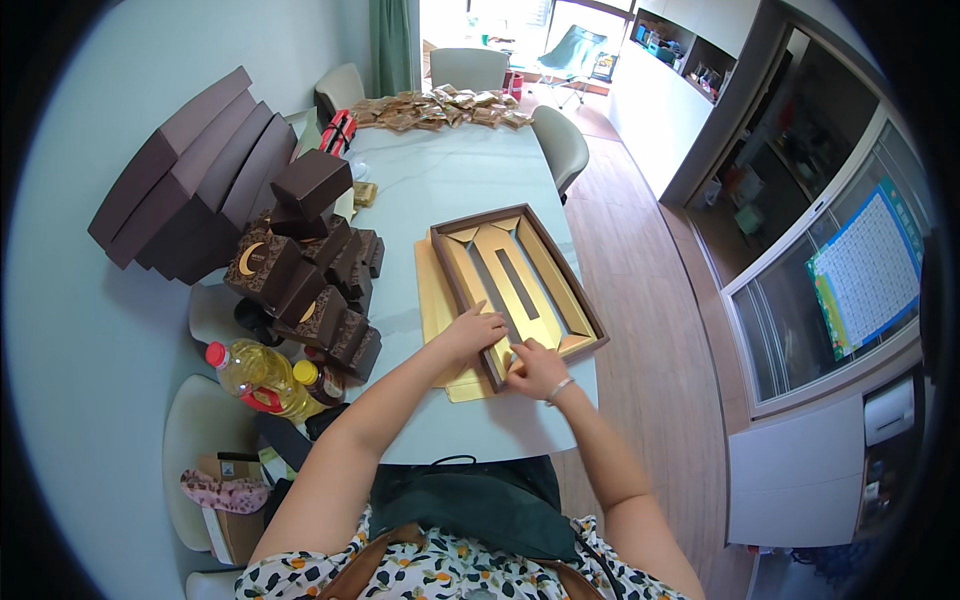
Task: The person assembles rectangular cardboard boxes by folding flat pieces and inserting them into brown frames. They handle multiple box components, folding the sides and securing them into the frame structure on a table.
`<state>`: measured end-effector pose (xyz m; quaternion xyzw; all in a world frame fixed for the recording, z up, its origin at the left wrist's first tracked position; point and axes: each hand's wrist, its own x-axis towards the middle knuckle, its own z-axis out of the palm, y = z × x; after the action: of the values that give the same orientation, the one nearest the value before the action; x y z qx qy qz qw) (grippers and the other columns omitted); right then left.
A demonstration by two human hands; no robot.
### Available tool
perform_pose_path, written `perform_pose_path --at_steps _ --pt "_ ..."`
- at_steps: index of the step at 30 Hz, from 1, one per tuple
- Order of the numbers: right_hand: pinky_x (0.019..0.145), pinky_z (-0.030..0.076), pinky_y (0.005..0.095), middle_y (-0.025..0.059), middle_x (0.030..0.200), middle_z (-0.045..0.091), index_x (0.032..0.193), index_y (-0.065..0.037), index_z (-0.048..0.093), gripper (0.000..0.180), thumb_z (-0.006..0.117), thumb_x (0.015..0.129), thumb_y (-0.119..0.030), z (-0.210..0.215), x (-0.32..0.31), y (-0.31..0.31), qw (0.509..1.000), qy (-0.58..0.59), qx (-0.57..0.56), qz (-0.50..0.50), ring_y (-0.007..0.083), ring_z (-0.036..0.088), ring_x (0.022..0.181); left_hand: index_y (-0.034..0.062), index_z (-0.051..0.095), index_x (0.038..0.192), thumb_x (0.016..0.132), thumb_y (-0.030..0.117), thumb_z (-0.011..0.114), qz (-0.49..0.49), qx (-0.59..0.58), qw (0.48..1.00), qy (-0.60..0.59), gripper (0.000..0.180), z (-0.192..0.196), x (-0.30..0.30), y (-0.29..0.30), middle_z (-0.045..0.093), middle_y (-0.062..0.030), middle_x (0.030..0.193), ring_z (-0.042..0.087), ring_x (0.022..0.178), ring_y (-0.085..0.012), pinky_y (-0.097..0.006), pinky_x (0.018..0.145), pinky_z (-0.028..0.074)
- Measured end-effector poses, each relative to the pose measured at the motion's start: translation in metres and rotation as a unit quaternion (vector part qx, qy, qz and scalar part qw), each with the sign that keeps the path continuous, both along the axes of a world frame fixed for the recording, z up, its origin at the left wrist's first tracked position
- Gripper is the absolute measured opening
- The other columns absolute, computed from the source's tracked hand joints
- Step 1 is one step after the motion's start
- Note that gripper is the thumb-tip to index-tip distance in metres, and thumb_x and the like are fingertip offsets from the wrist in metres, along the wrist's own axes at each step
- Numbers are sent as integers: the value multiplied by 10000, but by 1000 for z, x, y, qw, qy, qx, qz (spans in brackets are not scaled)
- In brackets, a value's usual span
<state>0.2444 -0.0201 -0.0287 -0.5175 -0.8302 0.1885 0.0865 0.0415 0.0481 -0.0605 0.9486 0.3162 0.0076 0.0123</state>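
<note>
A shallow dark brown box (591,312) lies at a slant on the marble-look table, fitted with a gold card insert (540,331) that has long slots and folded flaps. My left hand (474,332) rests over the box's left side, fingers stretched onto the insert. At the near end, my right hand (540,372) has its fingers bent and pressed together on the insert's edge; the fingertips are partly hidden. Flat gold card (433,300) sticks out from beneath the left side of the box.
Small dark brown boxes (312,185) are piled at the table's left, with larger dark boxes (190,165) stacked behind. Nearer stand an oil bottle (262,375) and a yellow-capped jar (322,383). Many small gold packets (430,108) cover the far end. Chairs (560,148) surround the table (400,425).
</note>
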Motion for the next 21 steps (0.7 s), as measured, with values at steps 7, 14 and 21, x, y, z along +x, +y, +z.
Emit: perform_pose_path --at_steps 7,14,21 --pt "777 470 399 118 934 564 885 -37 599 311 690 737 -295 -56 -45 -7 977 -79 135 -148 293 543 923 150 629 1057 550 228 803 -31 -32 996 -79 542 -18 19 2 626 -2 1091 554 1126 -167 -433 1036 329" --pt "761 462 395 122 907 545 859 -45 604 221 675 657 -98 -49 -5 -10 979 -94 128 -131 297 545 891 180 620 1135 717 313 756 56 -89 993 -61 460 -7 -4 13 611 16 1100 563 1099 -193 -477 1030 330" --pt "746 507 404 116 910 563 878 -51 576 392 756 692 -346 -39 -16 10 984 -77 114 -113 291 579 895 171 637 1014 697 279 737 49 -12 993 -104 349 -17 18 -4 618 4 959 563 1003 -204 -398 888 417"
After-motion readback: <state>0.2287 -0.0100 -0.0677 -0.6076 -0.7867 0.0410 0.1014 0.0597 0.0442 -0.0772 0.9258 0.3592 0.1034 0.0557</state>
